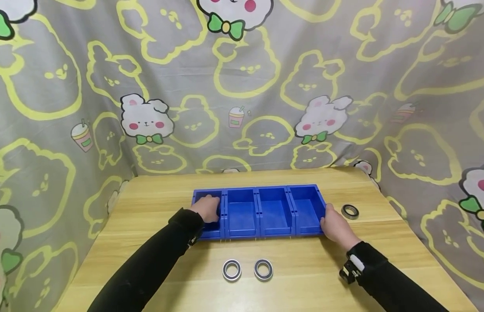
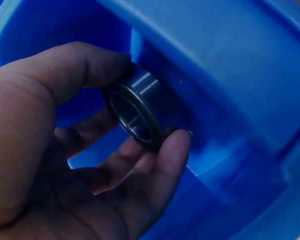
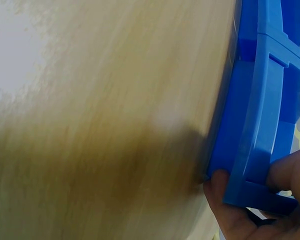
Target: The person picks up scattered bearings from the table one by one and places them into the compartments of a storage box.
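A row of joined blue bins (image 1: 242, 236) stands on the wooden table. My left hand (image 1: 207, 209) reaches down into the leftmost bin. In the left wrist view its thumb and fingers pinch a ball bearing (image 2: 149, 90), a metal ring with a dark seal, tilted inside the bin. At the other end of the row, my right hand (image 1: 337, 227) grips the outer wall of the rightmost bin. The right wrist view shows the thumb on one side of the bin wall (image 3: 260, 125) and fingers on the other.
Two more bearings, one (image 1: 232, 270) beside another (image 1: 263, 270), lie flat on the table (image 1: 179, 277) in front of the bins. A further bearing (image 1: 350, 211) lies to the right of the row. A patterned curtain (image 1: 203, 78) hangs behind and along both sides.
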The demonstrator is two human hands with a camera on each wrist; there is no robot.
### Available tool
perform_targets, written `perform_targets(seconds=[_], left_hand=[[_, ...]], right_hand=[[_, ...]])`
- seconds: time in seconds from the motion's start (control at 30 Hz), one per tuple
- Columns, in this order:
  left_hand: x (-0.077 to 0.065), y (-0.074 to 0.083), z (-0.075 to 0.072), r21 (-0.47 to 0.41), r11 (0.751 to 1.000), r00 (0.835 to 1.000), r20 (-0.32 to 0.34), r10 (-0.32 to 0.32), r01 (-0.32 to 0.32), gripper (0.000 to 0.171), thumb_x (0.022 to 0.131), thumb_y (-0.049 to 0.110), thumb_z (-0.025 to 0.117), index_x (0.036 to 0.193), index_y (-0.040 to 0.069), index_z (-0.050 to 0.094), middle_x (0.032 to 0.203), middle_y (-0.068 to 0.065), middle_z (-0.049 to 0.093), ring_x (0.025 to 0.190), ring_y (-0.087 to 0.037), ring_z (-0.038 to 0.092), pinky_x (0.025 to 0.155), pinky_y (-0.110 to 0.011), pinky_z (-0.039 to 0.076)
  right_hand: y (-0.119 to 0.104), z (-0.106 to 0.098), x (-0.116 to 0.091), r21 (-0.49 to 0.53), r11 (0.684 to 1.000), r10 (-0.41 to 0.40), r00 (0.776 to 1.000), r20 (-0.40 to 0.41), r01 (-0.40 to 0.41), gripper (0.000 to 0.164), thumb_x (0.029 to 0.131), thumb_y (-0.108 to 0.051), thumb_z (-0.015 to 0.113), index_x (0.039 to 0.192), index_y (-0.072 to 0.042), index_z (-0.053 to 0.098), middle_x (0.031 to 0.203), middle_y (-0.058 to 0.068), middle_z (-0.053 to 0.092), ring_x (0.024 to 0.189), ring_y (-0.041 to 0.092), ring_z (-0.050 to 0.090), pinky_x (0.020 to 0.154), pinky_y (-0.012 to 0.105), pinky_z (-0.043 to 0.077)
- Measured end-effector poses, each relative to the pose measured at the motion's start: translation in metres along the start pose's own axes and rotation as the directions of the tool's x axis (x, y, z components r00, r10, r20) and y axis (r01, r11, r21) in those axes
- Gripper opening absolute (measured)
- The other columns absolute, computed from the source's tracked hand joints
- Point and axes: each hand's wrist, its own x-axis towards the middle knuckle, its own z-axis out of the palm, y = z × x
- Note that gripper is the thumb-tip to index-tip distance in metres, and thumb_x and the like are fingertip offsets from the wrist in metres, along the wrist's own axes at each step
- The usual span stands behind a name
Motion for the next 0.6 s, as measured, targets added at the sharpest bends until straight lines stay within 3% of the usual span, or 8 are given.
perform_targets(seconds=[0.37, 0.6], left_hand=[[0.008, -0.002, 0.015, 0.009, 1.000, 1.000, 0.016, -0.005, 0.005, 0.047, 0.083, 0.007, 0.076, 0.127, -0.002, 0.061, 0.121, -0.024, 0.062, 0.112, -0.038, 0.060, 0.096, -0.049, 0.051], [0.013, -0.001, 0.019, 0.005, 0.999, 0.999, 0.020, -0.033, 0.032, 0.059, 0.081, 0.007, 0.081, 0.134, -0.002, 0.057, 0.127, -0.025, 0.059, 0.118, -0.041, 0.057, 0.099, -0.052, 0.049]], right_hand=[[-0.001, 0.001, -0.001, 0.012, 1.000, 0.009, 1.000, 0.008, -0.009, 0.047, 0.096, -0.002, 0.049, 0.131, 0.022, 0.028, 0.109, 0.045, 0.057, 0.099, 0.049, 0.064, 0.083, 0.058, 0.052], [-0.001, 0.001, -0.003, 0.014, 1.000, 0.006, 1.000, -0.015, -0.006, 0.045, 0.095, -0.002, 0.049, 0.129, 0.021, 0.030, 0.106, 0.044, 0.058, 0.097, 0.048, 0.064, 0.081, 0.058, 0.052]])
